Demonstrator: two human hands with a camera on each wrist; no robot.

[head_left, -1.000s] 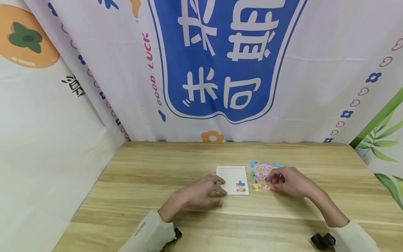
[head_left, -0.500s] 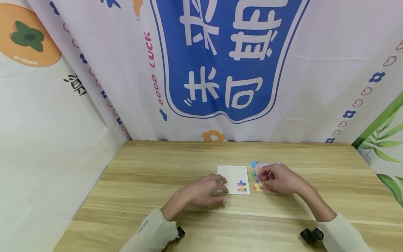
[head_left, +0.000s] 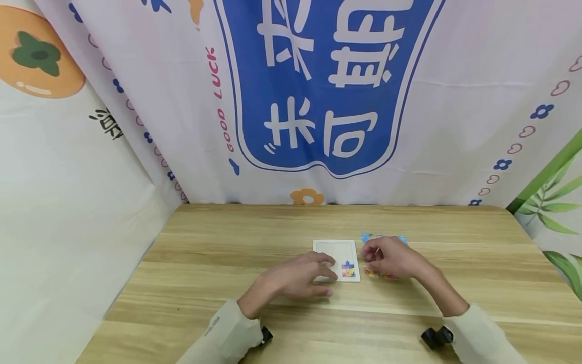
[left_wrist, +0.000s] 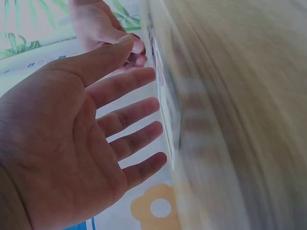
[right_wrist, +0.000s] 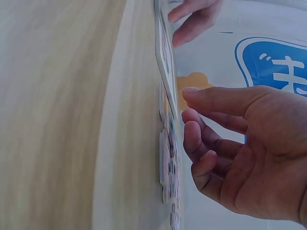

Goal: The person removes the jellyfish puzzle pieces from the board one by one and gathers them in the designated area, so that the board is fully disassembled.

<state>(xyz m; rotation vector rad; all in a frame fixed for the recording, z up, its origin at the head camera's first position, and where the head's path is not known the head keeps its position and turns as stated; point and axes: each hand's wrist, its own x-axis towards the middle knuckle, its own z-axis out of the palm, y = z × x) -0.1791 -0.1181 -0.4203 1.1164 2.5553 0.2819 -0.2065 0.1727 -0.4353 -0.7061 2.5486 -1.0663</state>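
A white puzzle board [head_left: 327,246] lies on the table, with a few joined jigsaw pieces [head_left: 348,270] at its near right corner. My left hand [head_left: 297,277] is spread, its fingertips over the board's near left part; the left wrist view shows the fingers straight with nothing in them. At the board's right edge, above the loose jigsaw pieces [head_left: 369,271], hovers my right hand [head_left: 392,257]. Its fingers are loosely curled, and the right wrist view shows a gap between thumb [right_wrist: 220,99] and index finger, with no piece visible there. That hand hides most of the loose pieces.
The wooden table [head_left: 236,227] extends around the board. A printed cloth [head_left: 195,172] hangs along its far edge, and another light cloth [head_left: 68,202] stands at the left. Black wrist cameras [head_left: 436,337] sit under the sleeves near the table's front.
My right hand has moved left from the loose pieces' right side to the board's right edge, covering more of them. My left hand has shifted slightly right over the board.
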